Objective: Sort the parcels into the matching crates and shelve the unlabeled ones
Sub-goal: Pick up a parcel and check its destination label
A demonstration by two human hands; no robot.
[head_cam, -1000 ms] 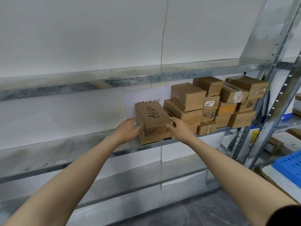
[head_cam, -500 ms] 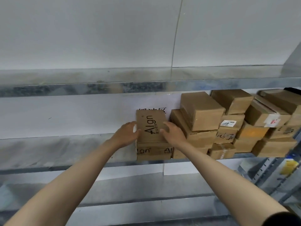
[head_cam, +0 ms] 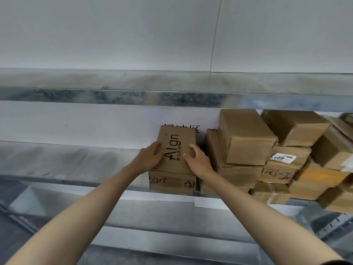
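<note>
you are gripping the upper parcel (head_cam: 176, 144), left hand (head_cam: 150, 158) at 9 o'clock, right hand (head_cam: 197, 160) at 3 o'clock, fingers (head_cam: 192, 149) curling over its edges, as it is resting on a lower parcel (head_cam: 172, 181) on the shelf (head_cam: 76, 161). uneven pushing could be tipping it off or jamming it against the stack (head_cam: 246, 138).

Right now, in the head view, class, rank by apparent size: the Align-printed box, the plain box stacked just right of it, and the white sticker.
1. Plain box and Align-printed box: too close to rank.
2. White sticker: clearly smallest.
</note>
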